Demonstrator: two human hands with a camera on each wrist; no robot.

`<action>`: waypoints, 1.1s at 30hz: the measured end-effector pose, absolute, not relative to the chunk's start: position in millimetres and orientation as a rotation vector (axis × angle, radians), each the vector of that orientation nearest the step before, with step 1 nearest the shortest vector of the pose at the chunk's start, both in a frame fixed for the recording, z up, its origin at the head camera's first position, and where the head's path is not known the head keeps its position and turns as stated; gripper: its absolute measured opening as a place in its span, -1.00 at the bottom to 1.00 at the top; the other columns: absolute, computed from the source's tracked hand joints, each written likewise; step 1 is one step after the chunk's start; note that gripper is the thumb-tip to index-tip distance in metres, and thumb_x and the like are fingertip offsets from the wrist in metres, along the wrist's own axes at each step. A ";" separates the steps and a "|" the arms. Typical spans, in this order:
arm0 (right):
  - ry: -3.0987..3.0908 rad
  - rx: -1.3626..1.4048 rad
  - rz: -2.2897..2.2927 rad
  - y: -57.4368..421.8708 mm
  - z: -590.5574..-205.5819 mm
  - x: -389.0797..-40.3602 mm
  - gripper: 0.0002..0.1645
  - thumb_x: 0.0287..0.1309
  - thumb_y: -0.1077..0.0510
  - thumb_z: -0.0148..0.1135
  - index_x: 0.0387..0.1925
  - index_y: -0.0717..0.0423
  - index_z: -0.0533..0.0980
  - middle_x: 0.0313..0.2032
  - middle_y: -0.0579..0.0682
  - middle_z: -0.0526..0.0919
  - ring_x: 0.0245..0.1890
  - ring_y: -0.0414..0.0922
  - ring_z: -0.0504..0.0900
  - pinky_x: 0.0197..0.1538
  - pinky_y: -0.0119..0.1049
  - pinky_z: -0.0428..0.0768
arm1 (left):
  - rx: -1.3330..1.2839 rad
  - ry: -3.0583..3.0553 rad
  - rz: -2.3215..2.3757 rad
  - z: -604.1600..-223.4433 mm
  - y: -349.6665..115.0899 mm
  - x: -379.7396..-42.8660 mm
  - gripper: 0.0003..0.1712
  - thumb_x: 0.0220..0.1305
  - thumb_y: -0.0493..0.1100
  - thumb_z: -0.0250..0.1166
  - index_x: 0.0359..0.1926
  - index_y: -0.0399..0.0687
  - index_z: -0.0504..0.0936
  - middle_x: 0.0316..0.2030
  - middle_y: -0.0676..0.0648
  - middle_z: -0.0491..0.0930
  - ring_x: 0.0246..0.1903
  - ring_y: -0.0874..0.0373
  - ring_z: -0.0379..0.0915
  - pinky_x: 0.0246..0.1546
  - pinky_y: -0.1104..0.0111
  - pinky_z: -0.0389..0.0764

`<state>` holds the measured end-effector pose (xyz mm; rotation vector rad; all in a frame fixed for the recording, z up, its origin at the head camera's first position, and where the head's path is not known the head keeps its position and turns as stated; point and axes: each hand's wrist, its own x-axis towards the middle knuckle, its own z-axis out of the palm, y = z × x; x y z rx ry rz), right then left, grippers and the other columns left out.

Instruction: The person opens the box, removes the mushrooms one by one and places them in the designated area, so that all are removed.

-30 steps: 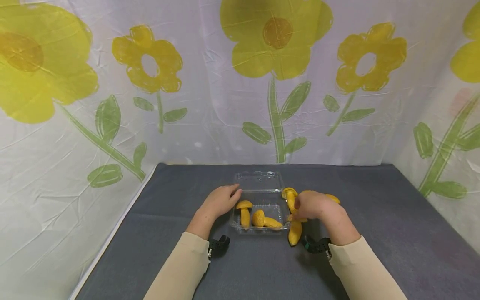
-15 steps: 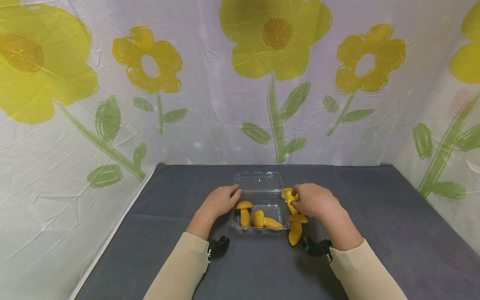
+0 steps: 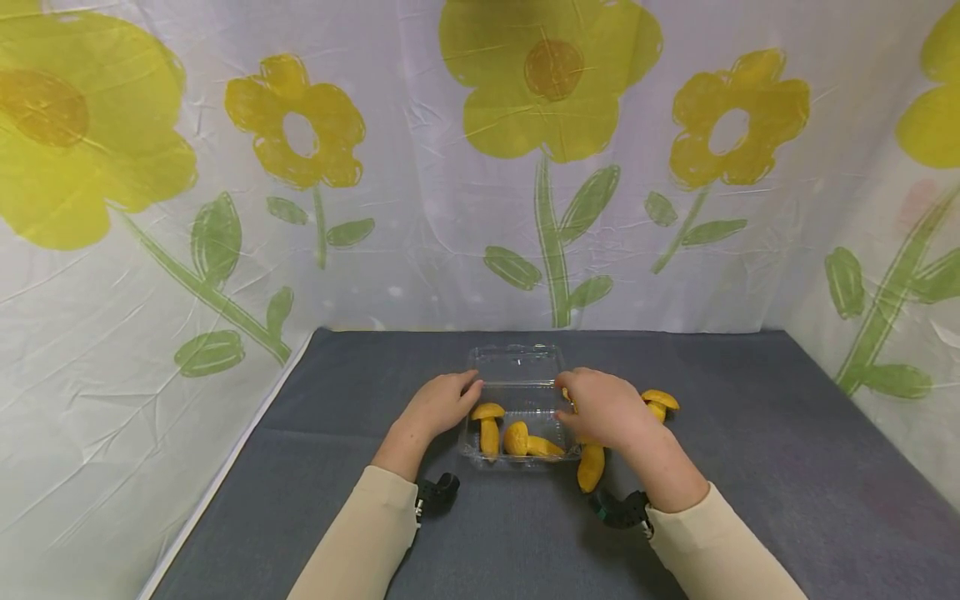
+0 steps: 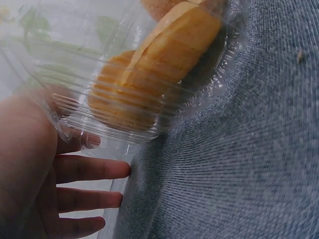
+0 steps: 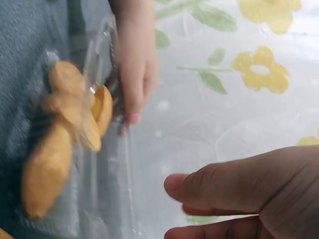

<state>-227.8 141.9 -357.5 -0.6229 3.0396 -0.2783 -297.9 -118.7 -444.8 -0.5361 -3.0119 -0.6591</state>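
A clear plastic clamshell box (image 3: 517,396) lies with its lid raised at the back. Two yellow mushrooms, one upright (image 3: 490,429) and one lying down (image 3: 534,442), are inside. My left hand (image 3: 442,400) rests against the box's left rim, its fingers straight in the left wrist view. Over the right rim is my right hand (image 3: 603,408); in the right wrist view its thumb and fingers are apart, nothing visible between them. Beside the box lies another mushroom (image 3: 591,468), partly covered by that hand. Bits of yellow also show behind its fingertips.
A further yellow mushroom (image 3: 660,402) lies to the right, past my right hand. A dark grey cloth (image 3: 517,533) covers the table. Behind it hangs a white curtain (image 3: 420,250) printed with yellow flowers.
My right hand has moved from over the mushrooms, first away and then left to the box's right rim. The mushroom at far right is now uncovered. My left hand stays put.
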 end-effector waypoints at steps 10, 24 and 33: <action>2.934 -0.782 -0.371 116.8 -375.0 -225.4 -0.31 0.24 0.05 0.49 0.35 0.11 0.50 0.28 0.17 0.54 0.18 0.13 0.60 0.10 0.02 0.66 | -0.546 -3.014 -0.667 -446.0 -119.6 -298.9 -0.40 0.64 0.09 0.00 0.48 -0.15 0.42 0.36 -0.16 0.48 0.33 -0.13 0.42 0.36 -0.03 0.42; 2.844 -0.973 -0.287 110.1 -396.3 -229.1 -0.51 0.24 0.14 0.47 0.21 -0.02 0.66 -0.15 -0.02 0.75 -0.29 -0.11 0.68 -0.27 -0.20 0.68 | -0.561 -3.004 -0.677 -445.9 -119.1 -298.1 -0.39 0.63 0.10 0.00 0.48 -0.16 0.42 0.37 -0.16 0.47 0.33 -0.12 0.42 0.37 -0.01 0.40; 2.800 -0.967 -0.406 111.0 -406.3 -237.5 -0.48 0.24 0.18 0.47 0.24 -0.03 0.64 -0.17 -0.12 0.76 -0.45 -0.28 0.60 -0.33 -0.31 0.62 | -0.536 -3.012 -0.670 -444.8 -118.8 -297.2 -0.38 0.63 0.11 0.00 0.48 -0.16 0.42 0.37 -0.16 0.47 0.34 -0.12 0.41 0.37 -0.02 0.40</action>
